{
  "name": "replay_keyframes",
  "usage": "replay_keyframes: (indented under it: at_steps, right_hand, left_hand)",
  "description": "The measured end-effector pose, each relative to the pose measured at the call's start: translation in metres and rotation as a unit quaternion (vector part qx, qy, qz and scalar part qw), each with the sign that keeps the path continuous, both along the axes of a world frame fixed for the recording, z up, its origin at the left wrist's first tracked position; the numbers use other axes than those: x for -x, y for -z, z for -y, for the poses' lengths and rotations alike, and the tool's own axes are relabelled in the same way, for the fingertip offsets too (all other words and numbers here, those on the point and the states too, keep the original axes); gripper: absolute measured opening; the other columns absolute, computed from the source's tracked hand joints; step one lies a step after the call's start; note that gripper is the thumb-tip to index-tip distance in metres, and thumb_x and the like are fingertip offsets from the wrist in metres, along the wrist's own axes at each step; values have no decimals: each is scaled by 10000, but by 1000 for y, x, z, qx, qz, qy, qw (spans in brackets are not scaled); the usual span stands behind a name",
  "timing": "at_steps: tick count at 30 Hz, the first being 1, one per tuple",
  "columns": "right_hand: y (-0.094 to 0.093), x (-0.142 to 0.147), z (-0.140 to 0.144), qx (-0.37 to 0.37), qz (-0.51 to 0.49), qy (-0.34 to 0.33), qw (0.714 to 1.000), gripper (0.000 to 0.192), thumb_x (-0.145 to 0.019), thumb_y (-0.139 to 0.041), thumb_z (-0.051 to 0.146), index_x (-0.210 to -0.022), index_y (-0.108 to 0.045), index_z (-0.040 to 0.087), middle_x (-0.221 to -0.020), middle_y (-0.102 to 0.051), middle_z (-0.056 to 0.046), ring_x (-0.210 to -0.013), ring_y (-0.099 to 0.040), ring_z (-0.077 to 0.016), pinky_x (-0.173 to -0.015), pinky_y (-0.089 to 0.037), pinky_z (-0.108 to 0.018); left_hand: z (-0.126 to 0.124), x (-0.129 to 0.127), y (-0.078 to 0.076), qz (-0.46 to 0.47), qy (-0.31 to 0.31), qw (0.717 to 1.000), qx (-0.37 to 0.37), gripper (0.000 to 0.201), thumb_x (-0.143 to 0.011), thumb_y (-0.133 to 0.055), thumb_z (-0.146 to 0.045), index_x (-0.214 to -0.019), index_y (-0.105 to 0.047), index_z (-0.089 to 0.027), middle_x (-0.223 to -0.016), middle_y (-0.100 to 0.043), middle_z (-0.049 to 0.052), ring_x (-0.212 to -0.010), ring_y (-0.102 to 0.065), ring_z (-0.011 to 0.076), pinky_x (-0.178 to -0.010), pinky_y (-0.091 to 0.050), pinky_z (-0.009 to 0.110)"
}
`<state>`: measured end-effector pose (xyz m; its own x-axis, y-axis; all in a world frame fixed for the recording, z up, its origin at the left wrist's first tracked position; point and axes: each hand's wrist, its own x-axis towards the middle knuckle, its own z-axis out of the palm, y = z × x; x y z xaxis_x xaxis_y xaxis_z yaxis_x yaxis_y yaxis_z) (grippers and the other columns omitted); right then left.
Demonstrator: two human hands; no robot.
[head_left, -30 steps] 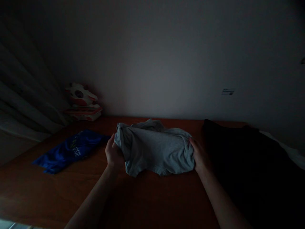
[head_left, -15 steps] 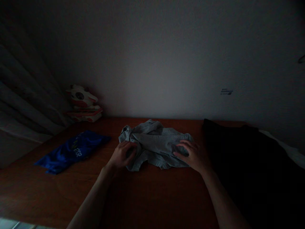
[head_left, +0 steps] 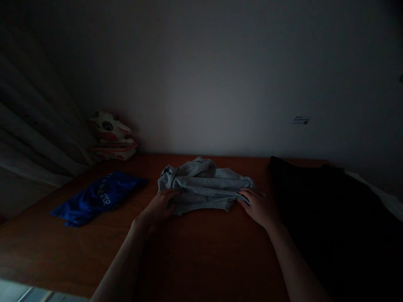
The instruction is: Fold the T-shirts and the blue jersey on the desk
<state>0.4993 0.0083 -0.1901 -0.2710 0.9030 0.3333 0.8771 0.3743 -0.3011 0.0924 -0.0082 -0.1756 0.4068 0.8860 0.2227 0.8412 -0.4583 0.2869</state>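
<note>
A crumpled grey shirt (head_left: 204, 180) lies on the brown wooden table (head_left: 204, 256) in front of me, its front edge drawn fairly straight between my hands. My left hand (head_left: 160, 205) is closed on the shirt's near left corner; its fingertips are partly hidden by the cloth. At the near right corner, my right hand (head_left: 258, 205) pinches a fold of the fabric between thumb and fingers. The back of the shirt stays bunched in loose wrinkles.
A folded blue garment (head_left: 100, 197) with printed lettering lies to the left. Behind it stands a cow-shaped toy (head_left: 111, 136) by the curtain (head_left: 37, 121). Black cloth (head_left: 327, 218) covers the right side, with white fabric (head_left: 390, 201) beyond. The wall (head_left: 214, 84) borders the table's back.
Both hands have closed on the shirt's near corners. Its ragged front edge has been pulled straighter and tucked back a little. The right hand's fingers went from spread to pinching.
</note>
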Motion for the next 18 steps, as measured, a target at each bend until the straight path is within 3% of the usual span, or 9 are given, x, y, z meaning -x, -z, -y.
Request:
replay_keyframes:
  at_steps: [4,6,8,10,13,15,18]
  right_hand:
    - [-1,2,0,-22,-14,37,999,317,-943,-556,371,-1208,-650,226,-1168,-748,-105,-1051,-704,-276,-910,-487,-432]
    - [1,0,0,-43,-4,67,997,445,-916,-581,468,-1288,-616,226,-1258,-702,-131,-1136,-664,-307,-937,-473,-468]
    - [6,-4,-1,-59,8,88,994,559,-876,-608,545,-1345,-587,242,-1420,-591,-150,-1275,-574,-347,-980,-448,-518]
    - [11,-8,-4,-49,-6,77,996,583,-857,-623,556,-1350,-583,248,-1509,-509,-147,-1343,-520,-350,-1010,-443,-525]
    - [13,-9,-6,-17,-47,39,998,440,-866,-620,483,-1224,-647,229,-1349,-653,-133,-1228,-621,-317,-1004,-472,-477]
    - [8,-5,-5,-4,-82,31,996,358,-860,-619,443,-1148,-671,238,-1175,-738,-105,-1086,-691,-299,-957,-503,-453]
    - [-5,4,0,29,-173,27,984,405,-815,-642,429,-1179,-667,253,-1096,-764,-85,-973,-723,-274,-867,-538,-403]
  left_hand:
    - [-1,-4,0,12,-62,996,-59,338,-910,-502,-294,-1171,-704,-222,-1155,-727,119,-1087,-664,299,-1000,-513,457]
    - [-2,-4,2,-1,-96,989,-110,284,-898,-555,-360,-1097,-723,-245,-1236,-694,119,-1191,-608,325,-1059,-463,499]
    - [-5,-5,6,-17,-124,982,-145,362,-847,-631,-443,-1150,-705,-260,-1418,-593,114,-1370,-465,371,-1148,-351,564]
    - [-9,-6,10,-22,-131,982,-131,568,-824,-646,-494,-1335,-602,-250,-1527,-497,119,-1462,-350,380,-1184,-280,595]
    - [-15,-12,13,-9,-144,987,-78,690,-872,-578,-438,-1485,-433,-157,-1485,-534,179,-1399,-460,343,-1135,-381,531]
    - [-16,-17,10,-3,-162,984,-71,559,-886,-542,-341,-1409,-524,-144,-1374,-626,183,-1286,-566,325,-1067,-452,475]
    - [-13,-23,-4,14,-184,980,-71,354,-859,-522,-260,-1158,-701,-196,-1164,-736,138,-1123,-650,313,-992,-483,425]
